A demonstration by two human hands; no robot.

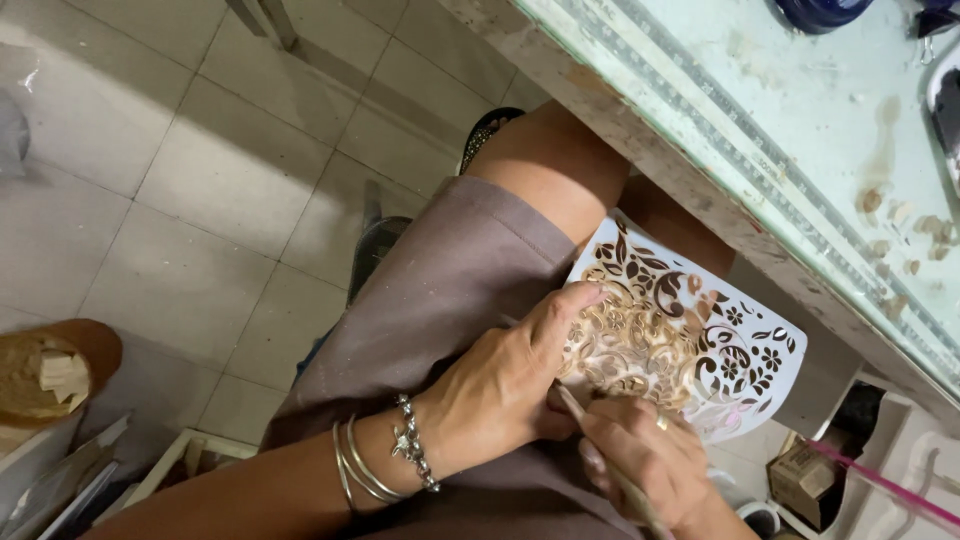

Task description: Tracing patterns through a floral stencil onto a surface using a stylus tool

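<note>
Holding a thin wooden-handled brush (610, 465) in my right hand (645, 460), I have my fingers closed around its shaft, low in the picture and close to my body. A ring sits on one finger of that hand. The brush tip reaches up to the near edge of a white cut-out panel (690, 335) with a pattern of leaves, flowers and scrolls.

My left hand (510, 375) lies just beside the right one, its thumb and fingers pressed down on the left part of the panel, gripping its edge to steady it. Silver bangles (357, 470) and a beaded bracelet (413, 455) circle that wrist.

The panel rests tilted on my lap, against my bare knee (555, 165), above the grey-brown cloth (440, 280) of my shorts. The part of the pattern nearest my hands looks gold; the part further right looks dark brown on white.

Beyond the panel runs the edge of a glass-topped table (800, 130), pale green and marked with brown smears. To the left is a grey tiled floor (200, 150), with a wooden bowl (55, 365) of pale chunks near the picture's left edge. At lower right, under the table, sits a small cardboard box (805, 475).
</note>
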